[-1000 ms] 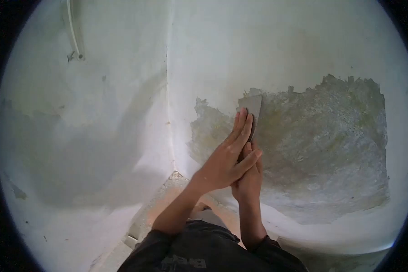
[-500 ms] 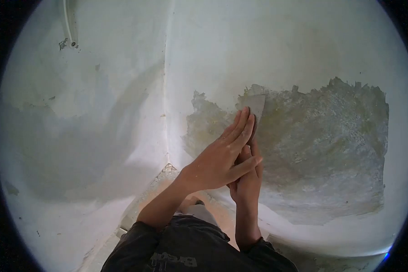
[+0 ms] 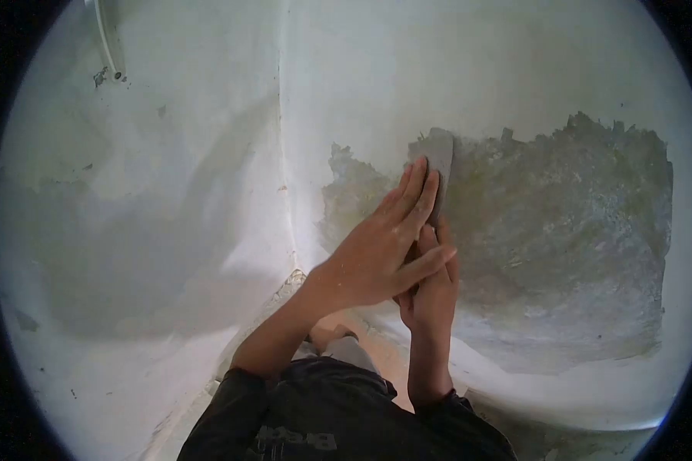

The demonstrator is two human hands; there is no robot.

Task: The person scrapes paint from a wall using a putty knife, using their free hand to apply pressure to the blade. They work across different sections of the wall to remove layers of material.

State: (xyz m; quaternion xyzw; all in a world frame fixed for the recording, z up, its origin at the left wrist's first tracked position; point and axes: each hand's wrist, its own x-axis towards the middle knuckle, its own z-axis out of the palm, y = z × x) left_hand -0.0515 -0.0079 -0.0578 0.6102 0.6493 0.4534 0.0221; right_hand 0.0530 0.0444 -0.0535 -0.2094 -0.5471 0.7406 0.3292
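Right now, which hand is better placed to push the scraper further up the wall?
Probably the right hand: it grips the scraper from below. The left hand only lies flat, its fingers pressing the blade against the bare patch.

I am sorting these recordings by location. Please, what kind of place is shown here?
Probably an indoor room under renovation: a corner of white walls, a large scraped patch of bare grey plaster, and a scraper blade pressed on it by the left hand and right hand.

scraper [image 3: 437, 165] handle hidden under left hand [image 3: 377, 257]; right hand [image 3: 432, 296] partly covered.
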